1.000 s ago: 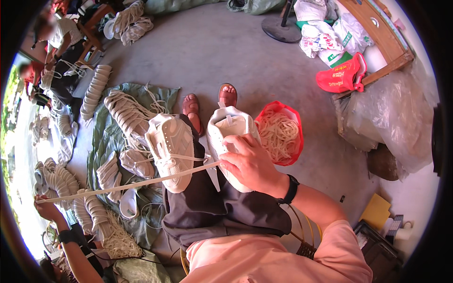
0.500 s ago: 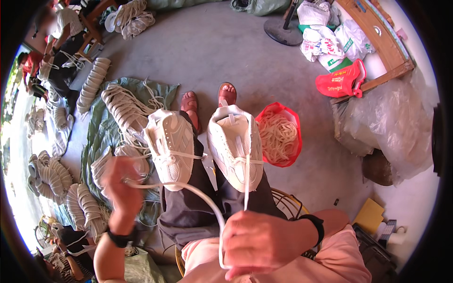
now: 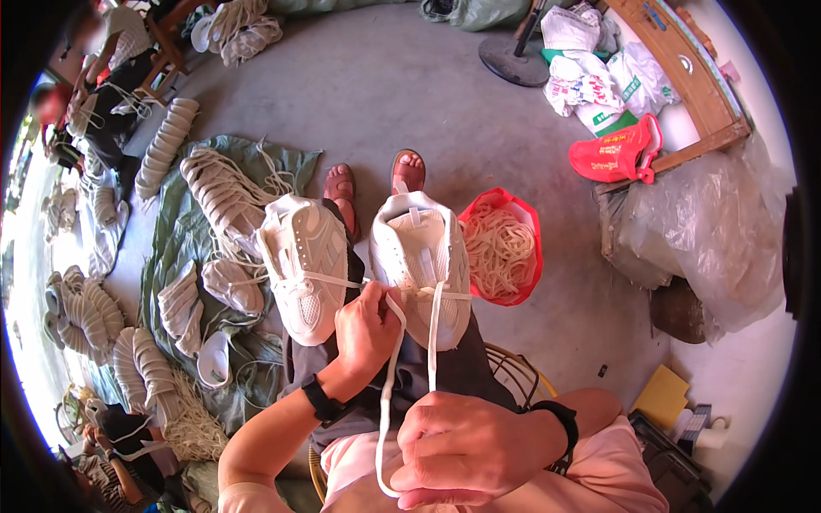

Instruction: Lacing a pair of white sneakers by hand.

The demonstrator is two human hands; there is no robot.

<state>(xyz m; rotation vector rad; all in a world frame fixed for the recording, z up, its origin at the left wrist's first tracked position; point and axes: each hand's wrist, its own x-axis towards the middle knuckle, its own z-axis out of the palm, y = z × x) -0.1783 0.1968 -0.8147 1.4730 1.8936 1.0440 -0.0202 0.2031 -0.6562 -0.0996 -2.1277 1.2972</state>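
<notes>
Well out to the left of my hands, bundles of nested white shoes lie on the floor near a crumpled dark-green plastic sheet, whose right part runs in under the shoe nearest me. More white shoes with long laces lie on that sheet, ahead of my left hand and to its left.

A white mesh-toed left-side shoe rests over my dark trousers, just ahead and left of my left hand. That hand is closed, fingers pinching a long flat white lace close to the left edge of a second white right-side shoe. This shoe sits just ahead and right of my left hand, toe toward me, its opening wide and a strand crossing its front.

My right hand is clenched on the lace, nearer my body. One strand drops to it from the right-side shoe; another hangs in a slack curve from my left fingers. My hands are apart, joined only by that curve, with room between them over my lap.

Ahead and right of my right hand, a red plastic bag full of pale laces stands just beside the right-side shoe's outer edge. Past its rim, grey concrete floor stretches to crumpled clear plastic sheeting, well away from my right hand.
</notes>
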